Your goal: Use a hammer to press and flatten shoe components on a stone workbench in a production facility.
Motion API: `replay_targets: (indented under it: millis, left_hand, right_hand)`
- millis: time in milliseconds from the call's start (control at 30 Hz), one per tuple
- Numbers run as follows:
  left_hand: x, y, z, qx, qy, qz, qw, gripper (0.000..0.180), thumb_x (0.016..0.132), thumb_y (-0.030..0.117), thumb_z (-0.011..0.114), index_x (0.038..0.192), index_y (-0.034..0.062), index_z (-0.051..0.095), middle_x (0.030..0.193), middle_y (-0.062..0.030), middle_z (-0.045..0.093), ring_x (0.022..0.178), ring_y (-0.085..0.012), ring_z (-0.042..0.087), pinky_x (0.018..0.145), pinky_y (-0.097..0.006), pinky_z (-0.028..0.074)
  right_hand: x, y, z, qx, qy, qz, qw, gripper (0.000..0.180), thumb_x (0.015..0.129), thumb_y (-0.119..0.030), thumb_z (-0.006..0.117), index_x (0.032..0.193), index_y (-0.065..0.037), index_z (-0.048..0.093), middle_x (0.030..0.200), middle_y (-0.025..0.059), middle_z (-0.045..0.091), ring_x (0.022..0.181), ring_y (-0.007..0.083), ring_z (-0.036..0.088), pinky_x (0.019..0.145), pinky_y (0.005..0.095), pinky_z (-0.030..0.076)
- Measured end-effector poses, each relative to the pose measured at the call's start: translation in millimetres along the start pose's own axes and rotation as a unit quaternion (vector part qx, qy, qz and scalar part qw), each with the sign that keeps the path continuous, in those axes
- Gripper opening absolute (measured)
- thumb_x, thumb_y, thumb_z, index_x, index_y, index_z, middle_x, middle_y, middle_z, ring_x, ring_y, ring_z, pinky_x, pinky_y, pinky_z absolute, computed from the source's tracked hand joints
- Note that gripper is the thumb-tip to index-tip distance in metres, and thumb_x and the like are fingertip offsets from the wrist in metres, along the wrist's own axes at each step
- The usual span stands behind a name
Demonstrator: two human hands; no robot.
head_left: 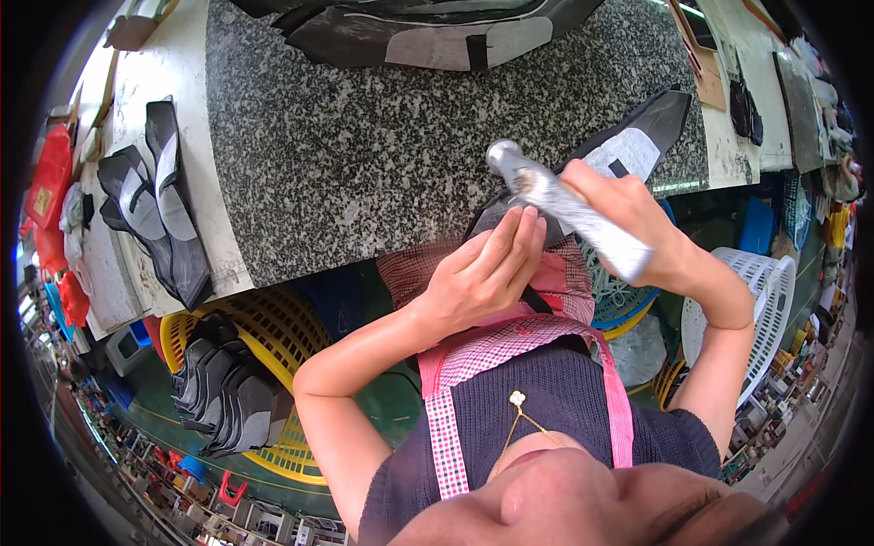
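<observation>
While left hand point(482, 273) touches dark piece point(645, 141), right hand point(637, 211) grips hammer point(551, 193).

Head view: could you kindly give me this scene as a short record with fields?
Right hand: closed around a silver hammer, blurred
Left hand: fingers extended at the nearer end of a dark piece
Work surface: speckled stone slab
Far side of slab: overlapping dark parts
Below, left: yellow basket holding curved parts
Below, right: white basket
Hammer touching piece: cannot tell

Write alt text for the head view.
A right hand grips a silver metal hammer beside the left hand, at a long black and gray piece on a speckled gray stone slab. More pieces sit in a yellow plastic basket.
</observation>
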State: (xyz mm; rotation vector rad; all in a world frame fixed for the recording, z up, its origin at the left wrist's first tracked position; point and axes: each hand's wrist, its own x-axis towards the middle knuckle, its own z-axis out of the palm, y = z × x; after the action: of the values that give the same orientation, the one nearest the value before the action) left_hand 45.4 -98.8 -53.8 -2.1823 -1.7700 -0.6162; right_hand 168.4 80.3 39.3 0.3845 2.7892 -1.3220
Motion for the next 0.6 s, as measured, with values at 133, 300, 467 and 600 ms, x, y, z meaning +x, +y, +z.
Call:
replay_targets:
  millis: [133, 300, 467, 600]
  left_hand:
    - [-11, 2, 0, 0.026, 0.011, -0.008, 1.000, 0.034, 0.085, 0.020, 0.059, 0.113, 0.0029, 0.066, 0.119, -0.0071, 0.063, 0.109, -0.0185, 0.061, 0.080, -0.026, 0.048]
    - [19, -24, -15, -0.122, 0.021, -0.035, 0.992, 0.046, 0.080, 0.021, 0.060, 0.124, 0.0078, 0.062, 0.084, -0.0019, 0.046, 0.080, -0.0157, 0.051, 0.065, -0.029, 0.042]
    - [-13, -81, -112, -0.191, 0.177, -0.291, 0.921, 0.038, 0.080, -0.007, 0.067, 0.115, 0.0076, 0.070, 0.085, -0.0096, 0.059, 0.080, -0.0240, 0.056, 0.070, -0.034, 0.048]
    - [-61, -128, -155, 0.237, 0.374, -0.329, 0.834, 0.027, 0.093, 0.003, 0.062, 0.119, 0.0027, 0.068, 0.097, -0.0108, 0.060, 0.087, -0.0240, 0.055, 0.078, -0.035, 0.045]
  right_hand:
    - [1, -2, 14, 0.011, -0.056, -0.020, 0.998, 0.028, 0.082, -0.006, 0.065, 0.103, 0.001, 0.047, 0.077, 0.0222, 0.060, 0.073, 0.0454, 0.062, 0.059, 0.0483, 0.047]
    - [-51, 53, 3, 0.065, 0.099, -0.012, 0.993, 0.031, 0.095, -0.023, 0.053, 0.116, 0.000, 0.054, 0.079, 0.0127, 0.058, 0.058, 0.0255, 0.053, 0.054, 0.0353, 0.042]
    - [-54, 34, -39, 0.452, 0.324, -0.098, 0.825, 0.037, 0.104, -0.048, 0.042, 0.094, -0.012, 0.043, 0.061, -0.0051, 0.028, 0.043, 0.0024, 0.023, 0.036, 0.0166, 0.014]
    - [-54, 53, -62, 0.451, 0.380, -0.020, 0.807, 0.037, 0.104, -0.050, 0.041, 0.092, -0.014, 0.041, 0.063, -0.0065, 0.028, 0.044, 0.0016, 0.021, 0.035, 0.0186, 0.013]
